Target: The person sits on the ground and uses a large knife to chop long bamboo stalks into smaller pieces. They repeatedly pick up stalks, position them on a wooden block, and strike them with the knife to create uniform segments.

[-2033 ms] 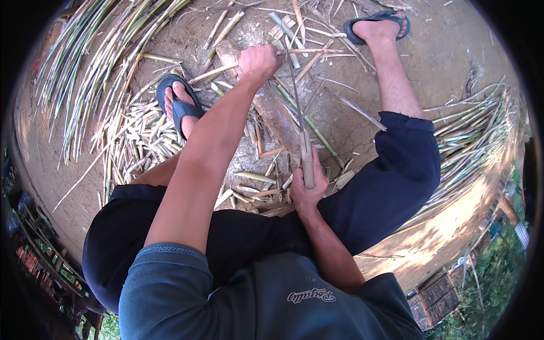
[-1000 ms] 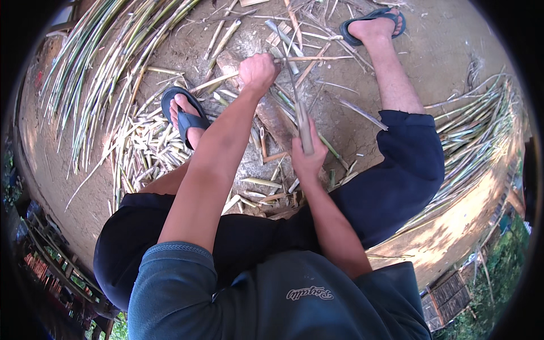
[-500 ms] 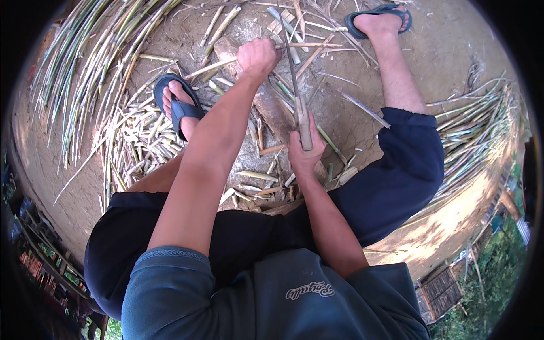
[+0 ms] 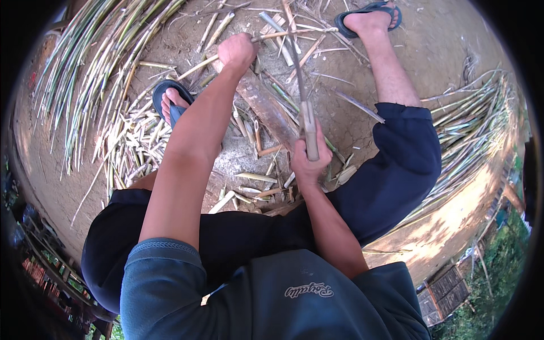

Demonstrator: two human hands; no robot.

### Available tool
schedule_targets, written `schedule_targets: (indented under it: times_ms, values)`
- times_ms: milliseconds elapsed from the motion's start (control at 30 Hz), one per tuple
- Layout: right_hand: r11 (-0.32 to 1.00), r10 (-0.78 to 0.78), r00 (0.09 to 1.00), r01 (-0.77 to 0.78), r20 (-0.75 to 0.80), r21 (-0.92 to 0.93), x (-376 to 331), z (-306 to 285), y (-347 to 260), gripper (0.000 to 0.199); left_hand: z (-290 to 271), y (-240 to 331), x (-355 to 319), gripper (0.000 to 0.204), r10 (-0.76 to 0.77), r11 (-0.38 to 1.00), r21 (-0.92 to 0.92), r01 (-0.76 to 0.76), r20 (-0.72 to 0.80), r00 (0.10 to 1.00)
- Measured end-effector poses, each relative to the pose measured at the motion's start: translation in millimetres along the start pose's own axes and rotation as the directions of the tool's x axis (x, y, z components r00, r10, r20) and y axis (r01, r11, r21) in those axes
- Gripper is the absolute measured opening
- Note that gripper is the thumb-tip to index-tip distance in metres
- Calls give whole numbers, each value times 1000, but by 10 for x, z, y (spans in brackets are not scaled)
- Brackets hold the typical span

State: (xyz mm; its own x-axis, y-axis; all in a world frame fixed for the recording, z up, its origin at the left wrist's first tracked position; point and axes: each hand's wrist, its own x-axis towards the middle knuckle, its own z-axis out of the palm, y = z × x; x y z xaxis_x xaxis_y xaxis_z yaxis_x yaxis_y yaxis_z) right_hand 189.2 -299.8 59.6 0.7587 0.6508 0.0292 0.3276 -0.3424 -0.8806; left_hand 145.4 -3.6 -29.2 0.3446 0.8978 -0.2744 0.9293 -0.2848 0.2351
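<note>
My left hand is closed around a thin cane stalk, which sticks out on both sides of the fist. It is above the far end of a brown log lying on the ground. My right hand grips the pale handle of a long-bladed knife. The narrow dark blade points away from me and reaches the stalk's right part; whether it touches cannot be made out. Both forearms come in over my lap.
Cut cane pieces lie heaped beside my left sandal. Long stalks spread at the far left, and another bundle lies at the right. Loose pieces and splinters are scattered around the log. My right sandal is at the far right.
My left hand has shifted left and slightly away, taking the stalk with it. The right hand and knife have moved a little right and nearer to me.
</note>
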Motion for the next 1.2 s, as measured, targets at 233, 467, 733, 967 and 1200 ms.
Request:
schedule_targets:
  times_ms: [233, 467, 733, 967, 1200]
  values:
    - [957, -2, 996, 27, 89, -288, -29, -19, 232, 71, -869, -415, -44, 34, 11, 999, 49, 3, -287, 958]
    - [823, -461, 877, 479, 133, -306, 514, 204, -568, 66, -1623, -314, -839, 29, 265, 964, 107, -243, -407, 874]
    - [386, -555, 352, 912, 754, -142, 1651, 128, -1543, 36, -1991, -86, -1618, 32, 286, 958, 38, -284, -223, 932]
    - [409, -571, 458, 878, 682, -248, 1423, -167, -1674, 25, -2093, 42, -1678, 35, 360, 930, 154, -334, -201, 911]
    - [558, -464, 585, 776, 665, -293, 1138, 52, -1493, 34, -1845, -27, -1525, 24, 171, 969, 210, -131, -186, 968]
